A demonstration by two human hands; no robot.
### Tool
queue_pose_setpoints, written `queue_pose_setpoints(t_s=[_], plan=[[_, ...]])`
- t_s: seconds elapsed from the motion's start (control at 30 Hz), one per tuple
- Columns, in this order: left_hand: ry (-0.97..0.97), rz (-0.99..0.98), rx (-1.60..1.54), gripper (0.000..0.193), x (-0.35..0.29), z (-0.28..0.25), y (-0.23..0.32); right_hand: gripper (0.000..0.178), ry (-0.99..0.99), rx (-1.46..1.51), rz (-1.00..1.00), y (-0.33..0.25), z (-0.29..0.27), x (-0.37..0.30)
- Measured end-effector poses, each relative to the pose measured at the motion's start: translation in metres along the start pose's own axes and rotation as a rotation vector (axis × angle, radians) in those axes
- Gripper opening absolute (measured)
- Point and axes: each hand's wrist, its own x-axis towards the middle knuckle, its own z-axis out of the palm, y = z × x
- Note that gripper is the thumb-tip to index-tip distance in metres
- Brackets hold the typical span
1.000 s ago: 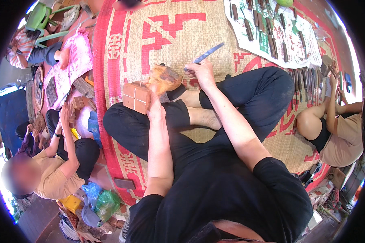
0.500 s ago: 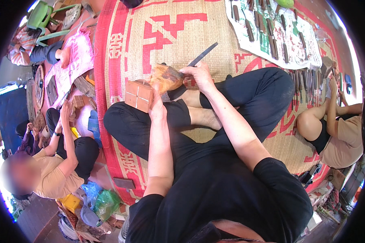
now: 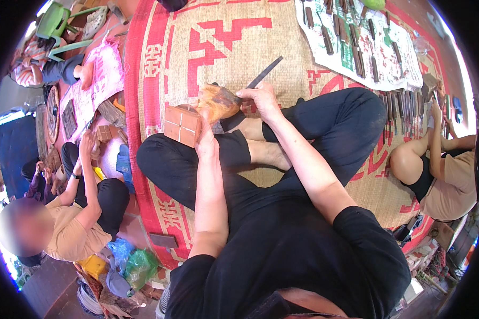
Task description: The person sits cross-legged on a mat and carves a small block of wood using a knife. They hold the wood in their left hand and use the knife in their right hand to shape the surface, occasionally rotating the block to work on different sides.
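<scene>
A carved wooden piece (image 3: pixel 216 101), orange-brown with a dark end, rests over my crossed legs. Its square reddish base, crossed by pale lines, faces me. My left hand (image 3: pixel 207 142) is closed round the piece beside this base. At the piece's dark far end is my right hand (image 3: pixel 261 101), fingers closed on a flat dark file-like tool (image 3: pixel 265 72). That tool slants up and to the right out of the grip. Its lower end is hidden by the fingers, so I cannot tell whether it touches the wood.
A red-patterned straw mat (image 3: pixel 250 42) lies beneath me. Several wooden-handled tools (image 3: pixel 359 64) lie on a white sheet (image 3: pixel 319 48) at the far right, with another row below it. Seated people work at left (image 3: pixel 72 228) and right (image 3: pixel 452 181). Plastic bags (image 3: pixel 141 268) sit lower left.
The tip of the dark tool has shifted slightly left in my right hand. My left hand and the wooden piece have hardly moved.
</scene>
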Motion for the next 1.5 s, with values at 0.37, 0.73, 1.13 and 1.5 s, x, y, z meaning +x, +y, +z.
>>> queue_pose_setpoints(t_s=[0.37,0.73,1.13,1.5], plan=[[0.004,0.001,0.001,0.037,0.005,-0.005,-0.004,0.007,-0.039,-0.046,-0.090,-0.003,0.001,0.004],[0.006,-0.020,-0.036,0.048,0.005,-0.006,-0.005,0.007,-0.043,-0.044,-0.127,-0.003,0.003,0.016],[-0.067,0.031,-0.085,0.050,0.007,-0.013,-0.012,0.011,-0.059,-0.052,-0.114,-0.005,0.011,0.016],[-0.013,0.027,-0.051,0.058,0.005,-0.009,-0.014,0.010,-0.014,-0.030,-0.107,-0.001,0.016,0.021]])
